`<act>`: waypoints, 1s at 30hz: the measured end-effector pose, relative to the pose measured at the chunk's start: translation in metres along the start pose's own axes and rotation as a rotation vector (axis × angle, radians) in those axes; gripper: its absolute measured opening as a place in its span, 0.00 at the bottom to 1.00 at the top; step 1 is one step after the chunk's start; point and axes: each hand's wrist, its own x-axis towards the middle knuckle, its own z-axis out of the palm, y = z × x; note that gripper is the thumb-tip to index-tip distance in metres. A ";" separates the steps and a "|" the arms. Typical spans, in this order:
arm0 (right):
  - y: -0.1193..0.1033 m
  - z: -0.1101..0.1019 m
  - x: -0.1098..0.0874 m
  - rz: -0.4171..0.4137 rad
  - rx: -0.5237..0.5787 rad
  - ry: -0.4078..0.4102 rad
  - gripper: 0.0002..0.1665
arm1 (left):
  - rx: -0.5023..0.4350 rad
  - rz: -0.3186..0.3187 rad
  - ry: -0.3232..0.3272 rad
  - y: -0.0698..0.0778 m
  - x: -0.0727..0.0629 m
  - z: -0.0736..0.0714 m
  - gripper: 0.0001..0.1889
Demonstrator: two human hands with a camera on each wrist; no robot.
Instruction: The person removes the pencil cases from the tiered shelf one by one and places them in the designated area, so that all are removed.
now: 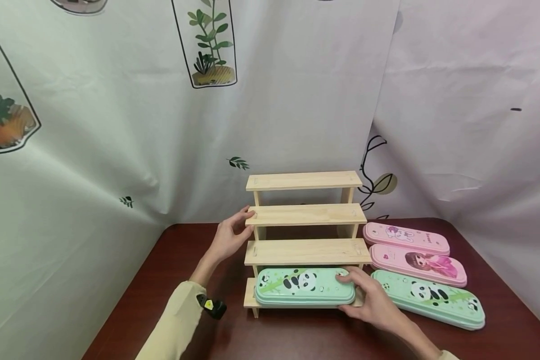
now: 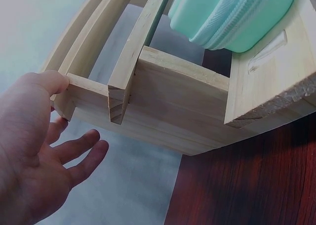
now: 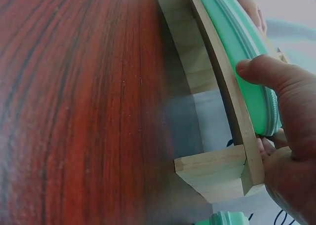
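Observation:
A stepped wooden display rack point(image 1: 306, 251) with several tiers stands on the dark table. On its lowest tier lies a mint-green panda pencil case point(image 1: 303, 287), its zipper point(image 3: 247, 47) facing the front in the right wrist view. My right hand point(image 1: 371, 300) grips the case's right end, with the thumb on its front side and the other fingers partly hidden behind that end. My left hand point(image 1: 229, 237) pinches the left end of the second tier from the top point(image 1: 306, 214) between thumb and index finger. Its other fingers point(image 2: 89, 161) hang apart from the wood in the left wrist view.
Right of the rack, another green panda pencil case point(image 1: 432, 298), a pink case with a doll picture point(image 1: 418, 264) and a pink rabbit case point(image 1: 407, 238) lie in a row. A printed white curtain point(image 1: 306, 100) hangs behind the table point(image 1: 162, 290).

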 end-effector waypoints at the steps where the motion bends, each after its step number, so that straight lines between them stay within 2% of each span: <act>1: 0.000 0.000 0.000 -0.002 0.010 0.004 0.40 | 0.001 0.005 0.000 0.000 0.000 0.000 0.21; 8: 0.001 -0.004 -0.004 0.030 0.044 -0.003 0.39 | -0.005 0.019 0.003 0.001 0.000 -0.001 0.22; 15: 0.001 -0.010 -0.008 0.117 0.106 -0.032 0.35 | 0.008 0.022 0.003 0.001 0.001 -0.001 0.22; 27: -0.007 -0.026 -0.014 0.124 0.074 -0.018 0.34 | -0.004 0.007 -0.001 -0.001 0.000 0.000 0.22; 30: -0.009 -0.030 -0.016 0.141 0.113 -0.016 0.34 | -0.006 -0.002 -0.005 -0.001 0.000 0.000 0.21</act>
